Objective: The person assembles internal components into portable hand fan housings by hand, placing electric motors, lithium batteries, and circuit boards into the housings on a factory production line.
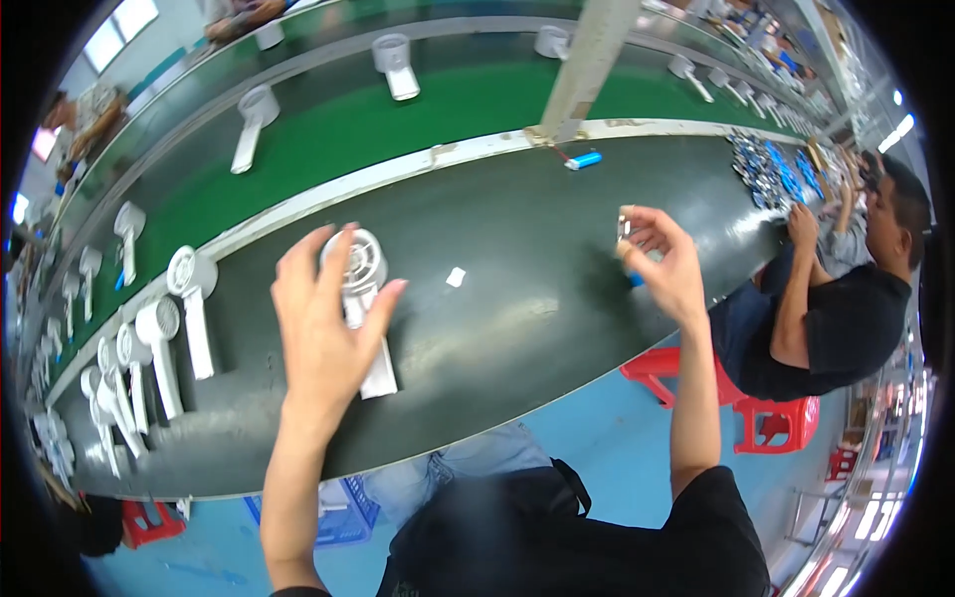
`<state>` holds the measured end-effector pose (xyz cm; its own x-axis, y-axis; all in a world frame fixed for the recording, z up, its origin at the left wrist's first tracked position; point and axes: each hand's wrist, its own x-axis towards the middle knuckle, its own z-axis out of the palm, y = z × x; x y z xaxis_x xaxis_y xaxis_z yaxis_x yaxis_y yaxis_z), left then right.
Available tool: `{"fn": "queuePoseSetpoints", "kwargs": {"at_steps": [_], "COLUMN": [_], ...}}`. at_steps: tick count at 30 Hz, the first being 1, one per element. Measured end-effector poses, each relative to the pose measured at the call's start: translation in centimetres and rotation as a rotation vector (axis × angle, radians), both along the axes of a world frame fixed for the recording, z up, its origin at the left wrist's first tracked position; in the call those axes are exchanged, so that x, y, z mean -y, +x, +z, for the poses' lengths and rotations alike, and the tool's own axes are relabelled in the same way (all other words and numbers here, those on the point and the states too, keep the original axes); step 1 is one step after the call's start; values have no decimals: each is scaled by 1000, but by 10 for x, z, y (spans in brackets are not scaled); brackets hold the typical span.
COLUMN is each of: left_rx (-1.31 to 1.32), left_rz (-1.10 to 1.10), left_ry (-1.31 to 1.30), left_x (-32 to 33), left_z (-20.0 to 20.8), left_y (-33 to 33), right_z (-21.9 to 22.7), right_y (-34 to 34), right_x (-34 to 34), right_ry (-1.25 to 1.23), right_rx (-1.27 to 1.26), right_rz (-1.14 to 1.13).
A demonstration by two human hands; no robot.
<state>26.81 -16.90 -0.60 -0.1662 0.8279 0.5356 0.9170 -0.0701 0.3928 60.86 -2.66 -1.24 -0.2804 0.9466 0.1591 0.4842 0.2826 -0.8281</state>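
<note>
A white handheld fan (378, 370) lies on the dark table, its round grille head partly under my left hand (333, 313). The fingers of that hand are spread over and beside the fan head, not closed round it; whether they touch it I cannot tell. Further right, above the table, my right hand (665, 267) pinches a small white and metallic part (624, 227) between thumb and fingers. A blue piece (636, 280) shows just below those fingers; most of it is hidden, and whether it is held is unclear. A small white square (456, 277) lies between my hands.
Several white fans (159, 348) line the table's left. A blue cylindrical battery (585, 160) lies by the post (587, 75). Beyond a pale ledge, a green belt (318, 129) carries more fans. At right, a seated person (846, 308) works beside a pile of blue and metallic parts (766, 169).
</note>
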Motion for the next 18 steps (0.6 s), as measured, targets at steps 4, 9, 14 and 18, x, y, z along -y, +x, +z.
{"fn": "queuePoseSetpoints", "kwargs": {"at_steps": [4,9,14,18], "left_rx": [398,858,1073,740], "left_rz": [-385,-296,-188,-25], "left_ry": [3,130,62,-254], "left_x": [6,32,49,51], "left_z": [14,11,19,9], "left_y": [28,40,-5,-10], "right_z": [13,26,27,7], "right_y": [-85,-169,-179,-176], "right_x": [53,76,71,61], "right_ry": [-32,409,311,-134], "right_rx": [-318,-363,-321,-192], "right_rz": [245,568,579,476]}}
